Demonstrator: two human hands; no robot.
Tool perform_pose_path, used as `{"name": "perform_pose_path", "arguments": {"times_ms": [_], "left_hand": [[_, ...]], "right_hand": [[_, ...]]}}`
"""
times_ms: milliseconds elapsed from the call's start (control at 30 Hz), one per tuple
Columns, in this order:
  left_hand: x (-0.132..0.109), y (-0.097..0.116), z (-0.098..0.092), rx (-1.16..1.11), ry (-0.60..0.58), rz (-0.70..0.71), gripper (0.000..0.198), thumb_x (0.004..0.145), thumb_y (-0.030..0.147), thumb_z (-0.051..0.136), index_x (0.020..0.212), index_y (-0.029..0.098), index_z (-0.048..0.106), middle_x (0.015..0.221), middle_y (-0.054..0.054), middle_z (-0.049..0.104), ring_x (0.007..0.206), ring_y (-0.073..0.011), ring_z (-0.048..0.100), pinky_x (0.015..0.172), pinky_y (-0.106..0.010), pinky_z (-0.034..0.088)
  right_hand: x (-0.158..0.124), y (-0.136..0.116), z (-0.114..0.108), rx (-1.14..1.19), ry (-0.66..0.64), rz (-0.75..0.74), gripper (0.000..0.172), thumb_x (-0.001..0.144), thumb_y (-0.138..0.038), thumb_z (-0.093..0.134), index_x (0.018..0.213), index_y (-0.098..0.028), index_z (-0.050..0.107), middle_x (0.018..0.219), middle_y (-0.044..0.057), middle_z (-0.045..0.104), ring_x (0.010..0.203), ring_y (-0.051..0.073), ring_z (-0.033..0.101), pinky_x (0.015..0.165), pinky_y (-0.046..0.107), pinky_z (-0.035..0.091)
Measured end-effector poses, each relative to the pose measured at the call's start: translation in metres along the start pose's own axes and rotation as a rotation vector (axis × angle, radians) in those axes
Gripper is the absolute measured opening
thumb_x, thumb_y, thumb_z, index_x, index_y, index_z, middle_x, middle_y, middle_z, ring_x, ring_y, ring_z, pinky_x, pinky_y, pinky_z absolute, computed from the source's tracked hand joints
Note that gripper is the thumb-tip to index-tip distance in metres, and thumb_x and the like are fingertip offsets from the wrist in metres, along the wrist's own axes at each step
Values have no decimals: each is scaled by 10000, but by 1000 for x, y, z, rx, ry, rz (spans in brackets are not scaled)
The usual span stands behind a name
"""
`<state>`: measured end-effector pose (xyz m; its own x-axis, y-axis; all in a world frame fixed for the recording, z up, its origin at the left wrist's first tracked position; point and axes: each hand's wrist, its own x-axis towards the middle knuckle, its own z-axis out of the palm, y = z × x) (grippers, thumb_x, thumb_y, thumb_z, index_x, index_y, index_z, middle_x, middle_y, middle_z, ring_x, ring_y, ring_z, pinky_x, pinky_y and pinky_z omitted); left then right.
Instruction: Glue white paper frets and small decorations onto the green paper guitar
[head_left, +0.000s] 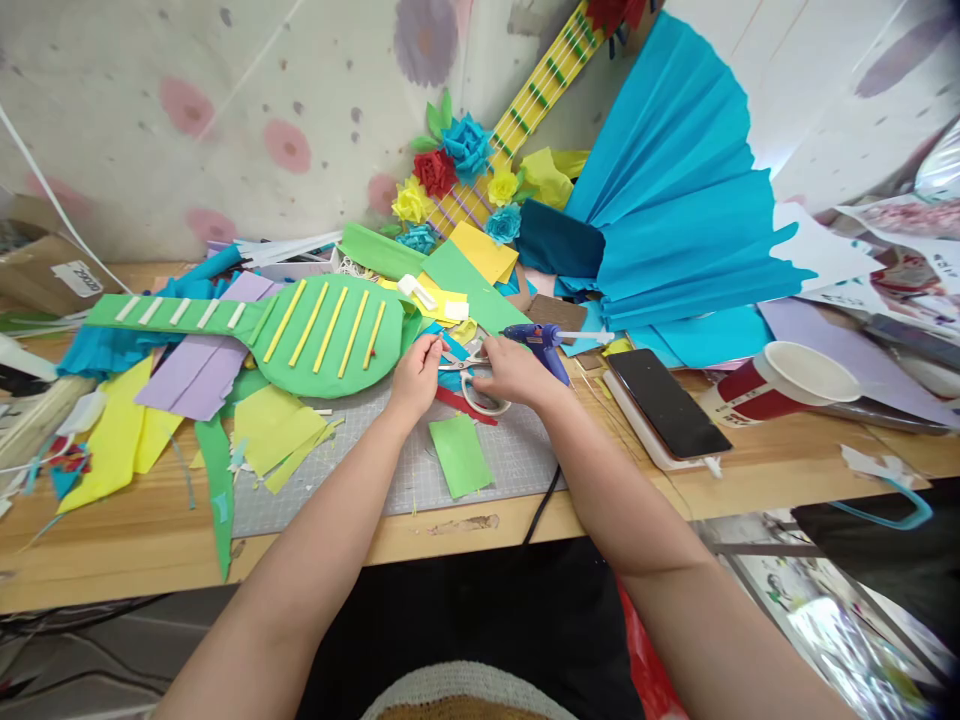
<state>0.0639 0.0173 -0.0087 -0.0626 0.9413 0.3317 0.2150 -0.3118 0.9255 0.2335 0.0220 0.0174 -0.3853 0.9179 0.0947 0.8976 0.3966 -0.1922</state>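
Scissors (489, 402) with pale handles lie in my right hand (511, 370), their blades pointing left. Facing them, my left hand (417, 372) is pinched closed near the blade tips; what its fingertips hold is too small to make out. Just left of that hand rests a green paper lute shape (330, 335) with yellow strips on its body and white strips on its neck. A green paper piece (460, 456) lies below the hands on the grey cutting mat (277, 497). Behind my right hand is a blue glue gun (546, 345).
A phone (667, 402) and a paper cup (780, 380) stand at the right. Paper flowers, a yellow decorated neck (544, 85) and a large blue crepe sheet (675, 180) rise at the back. Yellow (116, 440) and purple (202, 365) paper scraps cover the left.
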Motion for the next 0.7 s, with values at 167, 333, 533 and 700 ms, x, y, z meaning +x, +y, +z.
{"name": "perform_pose_path", "arguments": {"times_ms": [167,333,533,700], "left_hand": [[7,3,-6,275,-77,-27,227,879,276,373,740,189,531,792,-29,594,772,-169,549,757,-289,399],[10,0,-17,329,-125,-103,231,864,299,386,725,191,536,724,-13,576,695,-157,530,660,-266,389],[-2,-15,-34,212,-125,-195,221,827,363,473,766,190,597,542,29,464,490,-125,428,498,-232,326],[-3,-21,-35,-3,36,-132,181,794,362,545,743,195,592,556,27,455,514,-120,421,481,-211,316]], "right_hand": [[2,-7,4,-84,-32,32,442,690,-377,605,1028,-113,496,1059,153,547,984,271,512,825,343,414],[3,-8,3,-171,26,74,547,736,-513,554,1058,-73,521,1084,189,550,1043,315,474,879,384,388],[4,-4,5,-161,22,0,488,758,-507,531,1022,-100,581,1090,184,590,1048,323,461,869,406,374],[6,-5,3,-71,25,-14,300,745,-401,571,902,-148,604,973,146,642,949,277,516,786,360,387]]}}
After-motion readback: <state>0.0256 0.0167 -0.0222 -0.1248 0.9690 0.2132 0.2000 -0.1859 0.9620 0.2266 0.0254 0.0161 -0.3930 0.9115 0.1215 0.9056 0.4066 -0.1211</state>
